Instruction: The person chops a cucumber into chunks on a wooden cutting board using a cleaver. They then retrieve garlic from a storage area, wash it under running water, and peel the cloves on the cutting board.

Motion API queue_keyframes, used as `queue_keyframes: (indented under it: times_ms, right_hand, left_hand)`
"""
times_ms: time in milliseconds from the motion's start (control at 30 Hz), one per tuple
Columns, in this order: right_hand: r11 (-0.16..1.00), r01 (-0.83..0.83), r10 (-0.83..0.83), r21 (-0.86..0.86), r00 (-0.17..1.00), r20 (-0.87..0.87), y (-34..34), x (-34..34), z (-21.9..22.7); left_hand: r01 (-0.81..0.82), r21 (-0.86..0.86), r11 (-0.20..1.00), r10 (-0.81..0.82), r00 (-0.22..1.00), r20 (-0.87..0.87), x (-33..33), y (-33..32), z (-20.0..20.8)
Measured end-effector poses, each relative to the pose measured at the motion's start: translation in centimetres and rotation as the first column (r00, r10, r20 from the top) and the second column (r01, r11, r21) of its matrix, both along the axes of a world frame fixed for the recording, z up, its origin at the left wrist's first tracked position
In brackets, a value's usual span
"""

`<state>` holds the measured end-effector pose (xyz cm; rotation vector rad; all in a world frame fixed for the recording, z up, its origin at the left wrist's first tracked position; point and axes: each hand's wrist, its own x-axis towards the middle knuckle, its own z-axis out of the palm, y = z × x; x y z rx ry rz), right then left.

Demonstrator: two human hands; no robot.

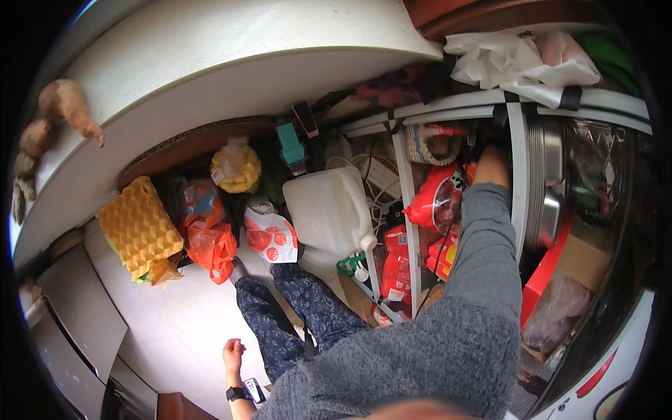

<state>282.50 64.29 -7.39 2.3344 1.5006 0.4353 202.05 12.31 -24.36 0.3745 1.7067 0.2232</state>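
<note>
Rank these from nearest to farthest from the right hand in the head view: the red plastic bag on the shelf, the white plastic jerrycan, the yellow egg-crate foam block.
Measured from the right hand, reaching into the shelf:
1. Red plastic bag, just left of the hand on the shelf.
2. White plastic jerrycan, on the floor, centre.
3. Yellow egg-crate foam block, far left on the floor.

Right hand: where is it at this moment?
In the head view the right hand is upper right, inside the white wire rack, beside the red bag and left of the stacked metal pans.

Grey knit sleeve point(476, 280), black wristwatch point(238, 393), patterned trousers point(294, 315)
</note>
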Motion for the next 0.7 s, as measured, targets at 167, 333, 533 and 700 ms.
queue_keyframes:
  times_ms: [167,333,533,700]
  right_hand:
    - [1.0,-0.03,0.03,-0.003,0.998,0.052,0.5,0.1,0.0]
    - [0.999,-0.041,0.044,-0.029,0.993,0.11,0.0,0.5,-0.3]
    - [0.999,-0.042,0.045,-0.022,0.983,0.179,-0.1,-0.1,0.0]
    - [0.998,-0.058,0.052,0.015,0.963,0.263,-0.4,-2.1,-0.2]
  left_hand:
    - [-0.038,0.022,0.999,0.038,0.999,-0.019,-0.6,-0.3,0.2]
    - [-0.081,0.042,0.996,0.084,0.994,-0.063,-1.1,-0.6,1.1]
    - [-0.008,0.066,0.998,0.01,1.0,-0.021,-1.9,-0.4,3.0]
    - [-0.013,0.088,0.996,0.02,0.997,-0.077,-6.0,-1.3,4.2]
